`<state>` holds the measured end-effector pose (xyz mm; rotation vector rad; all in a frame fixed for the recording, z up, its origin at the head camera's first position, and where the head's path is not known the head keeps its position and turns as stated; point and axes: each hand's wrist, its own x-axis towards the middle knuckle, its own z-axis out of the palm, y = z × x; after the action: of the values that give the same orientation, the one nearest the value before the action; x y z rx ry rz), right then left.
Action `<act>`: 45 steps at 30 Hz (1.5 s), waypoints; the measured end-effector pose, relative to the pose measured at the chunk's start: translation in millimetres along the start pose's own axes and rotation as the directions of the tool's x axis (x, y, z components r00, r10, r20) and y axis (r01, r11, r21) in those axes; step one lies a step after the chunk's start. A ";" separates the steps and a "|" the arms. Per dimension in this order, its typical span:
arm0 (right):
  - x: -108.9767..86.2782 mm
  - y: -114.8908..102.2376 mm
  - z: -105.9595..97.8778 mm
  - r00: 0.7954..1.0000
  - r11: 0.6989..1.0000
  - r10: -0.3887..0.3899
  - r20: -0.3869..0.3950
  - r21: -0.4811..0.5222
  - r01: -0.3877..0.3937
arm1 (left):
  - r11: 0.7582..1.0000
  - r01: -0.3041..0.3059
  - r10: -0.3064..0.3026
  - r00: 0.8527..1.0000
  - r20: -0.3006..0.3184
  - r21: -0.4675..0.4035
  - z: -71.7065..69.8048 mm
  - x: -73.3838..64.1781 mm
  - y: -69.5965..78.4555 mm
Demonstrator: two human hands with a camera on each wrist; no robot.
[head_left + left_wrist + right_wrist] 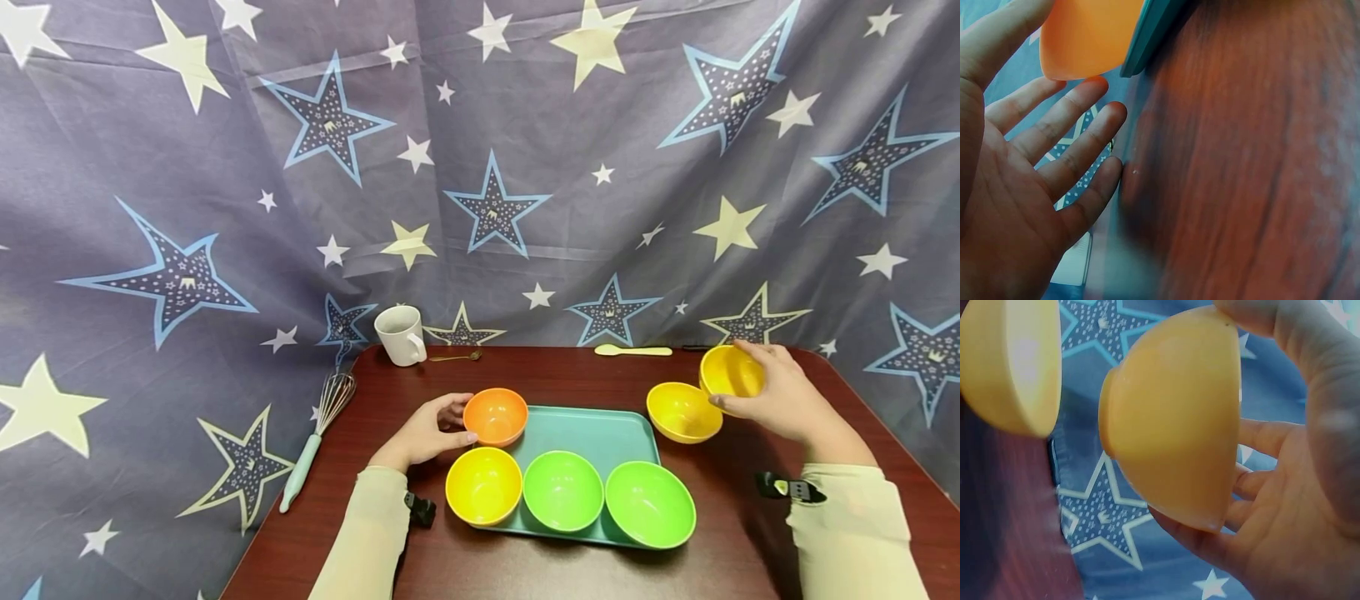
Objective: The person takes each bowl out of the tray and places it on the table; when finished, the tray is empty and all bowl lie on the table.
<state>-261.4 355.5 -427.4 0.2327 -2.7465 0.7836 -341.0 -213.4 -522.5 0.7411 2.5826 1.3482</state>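
Note:
My right hand grips a yellow bowl by its rim, lifted and tilted above the table's right side. In the right wrist view thumb and fingers pinch opposite sides of this bowl. Just left of it, another yellow bowl sits beside the tray. My left hand is at the left side of an orange bowl on the teal tray. Its fingers are spread in the left wrist view, with fingertips close to the orange bowl; contact is unclear.
Along the tray's front stand a yellow bowl and two green bowls. A white mug, a small gold spoon and a pale yellow spatula are at the back. A whisk lies at the left edge.

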 end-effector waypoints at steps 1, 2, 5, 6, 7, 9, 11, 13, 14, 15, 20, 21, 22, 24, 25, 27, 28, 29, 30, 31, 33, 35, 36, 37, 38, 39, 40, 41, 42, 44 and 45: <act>-0.1 3.4 0.0 1.000 1.000 0.006 0.000 -0.001 -0.006 | 1.000 0.000 0.000 1.000 -0.001 0.001 0.0 0.1 -0.2; -0.4 6.8 0.0 1.000 1.000 0.013 0.001 -0.004 -0.013 | 1.000 0.001 -0.001 1.000 -0.001 -0.002 0.0 0.1 -0.2; -1.0 15.4 0.3 1.000 1.000 0.026 -0.003 -0.008 -0.026 | 1.000 0.002 -0.002 1.000 -0.001 -0.002 -0.1 0.1 -0.2; -1.3 17.9 0.4 1.000 0.999 0.030 -0.006 -0.012 -0.030 | 1.000 0.002 -0.002 1.000 -0.001 -0.002 -0.1 0.2 -0.2; -1.6 20.0 0.7 0.999 0.999 0.034 -0.009 -0.018 -0.034 | 1.000 0.002 -0.002 1.000 0.000 -0.005 -0.1 0.2 -0.2; -2.5 23.9 1.1 0.999 0.999 0.041 -0.016 -0.032 -0.042 | 1.000 0.000 0.000 1.000 0.000 -0.004 -0.2 0.1 -0.2; -3.3 27.1 1.5 0.999 0.998 0.047 -0.015 -0.045 -0.048 | 1.000 -0.003 0.003 1.000 0.000 -0.002 -0.2 -0.1 0.1; -3.8 30.1 2.1 0.998 0.997 0.057 -0.012 -0.054 -0.058 | 1.000 -0.006 0.006 1.000 0.002 -0.003 -0.2 -0.2 0.5; -4.0 31.2 2.3 0.998 0.996 0.063 -0.007 -0.055 -0.064 | 1.000 -0.006 0.006 1.000 0.002 -0.002 -0.3 -0.2 0.8; -4.2 32.4 2.7 0.997 0.996 0.071 -0.001 -0.056 -0.071 | 1.000 -0.006 0.006 1.000 0.002 -0.003 -0.3 -0.3 1.2; -6.0 37.8 4.8 0.992 0.991 0.118 0.032 -0.062 -0.116 | 1.000 0.000 0.000 1.000 0.001 -0.003 -0.5 -0.9 2.4; -6.5 38.8 5.1 0.991 0.990 0.126 0.038 -0.062 -0.124 | 1.000 -0.001 0.001 1.000 0.001 -0.003 -0.5 -1.2 2.6; -6.8 39.8 5.4 0.991 0.990 0.130 0.040 -0.061 -0.127 | 1.000 0.000 0.000 1.000 0.000 -0.001 -0.5 -1.1 2.4; -7.4 41.6 6.1 0.990 0.990 0.131 0.041 -0.060 -0.129 | 1.000 -0.002 0.002 1.000 0.000 0.001 -0.5 -1.0 2.2; -7.5 42.6 6.5 0.990 0.990 0.132 0.041 -0.058 -0.129 | 1.000 -0.004 0.004 1.000 -0.001 -0.001 -0.6 -1.1 2.1; -7.7 45.0 7.8 0.991 0.990 0.130 0.037 -0.056 -0.128 | 1.000 -0.006 0.006 1.000 -0.002 0.000 -0.6 -0.9 1.7; -7.7 46.3 8.5 0.991 0.991 0.128 0.035 -0.055 -0.126 | 1.000 -0.006 0.006 1.000 -0.002 0.002 -0.6 -0.8 1.5; -7.8 47.5 9.3 0.991 0.991 0.127 0.035 -0.053 -0.125 | 1.000 -0.007 0.007 1.000 -0.002 0.003 -0.6 -0.8 1.6; -7.8 48.8 10.0 0.991 0.991 0.127 0.037 -0.052 -0.125 | 1.000 -0.007 0.007 1.000 -0.002 0.005 -0.6 -0.8 1.7; -7.8 50.2 10.7 0.991 0.991 0.129 0.041 -0.051 -0.127 | 1.000 -0.007 0.007 1.000 -0.001 0.004 -0.5 -0.7 1.7; -7.7 52.5 11.9 0.990 0.990 0.135 0.050 -0.051 -0.133 | 1.000 -0.005 0.005 1.000 0.001 0.007 -0.4 -0.5 1.8; -7.5 54.1 12.4 0.988 0.989 0.143 0.061 -0.052 -0.140 | 1.000 -0.004 0.004 1.000 0.001 0.010 -0.3 -0.5 2.2; -7.3 54.8 12.4 0.987 0.988 0.147 0.065 -0.053 -0.143 | 1.000 -0.003 0.003 1.000 0.001 0.008 -0.3 -0.5 2.3; -7.1 55.2 12.3 0.986 0.987 0.152 0.068 -0.053 -0.148 | 1.000 -0.004 0.004 1.000 0.002 0.006 -0.4 -0.6 2.4; -6.9 55.5 12.2 0.985 0.987 0.156 0.070 -0.054 -0.152 | 1.000 -0.004 0.004 1.000 0.001 0.006 -0.5 -0.5 2.3; -6.8 55.8 12.1 0.985 0.986 0.159 0.072 -0.055 -0.155 | 1.000 -0.005 0.005 1.000 0.000 0.006 -0.5 -0.5 2.1; -6.7 56.1 12.0 0.984 0.986 0.163 0.076 -0.054 -0.160 | 1.000 -0.007 0.007 1.000 0.000 0.005 -0.5 -0.4 1.6; -6.7 56.4 12.0 0.983 0.985 0.167 0.081 -0.055 -0.163 | 1.000 -0.010 0.010 1.000 -0.001 0.003 -0.5 -0.1 0.8; -6.8 56.7 12.0 0.981 0.984 0.172 0.089 -0.053 -0.168 | 1.000 -0.012 0.012 1.000 -0.001 0.003 -0.4 0.2 0.0; -7.3 57.6 12.4 0.979 0.983 0.180 0.101 -0.051 -0.175 | 1.000 -0.018 0.018 1.000 -0.003 0.002 -0.3 0.8 -1.4; -7.6 58.2 12.8 0.977 0.983 0.182 0.107 -0.048 -0.178 | 1.000 -0.021 0.021 1.000 -0.003 0.002 -0.1 1.0 -2.0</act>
<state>-270.2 398.1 -468.8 0.0190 -2.9155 0.7834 -342.6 -213.9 -523.9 0.7694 2.5859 1.3535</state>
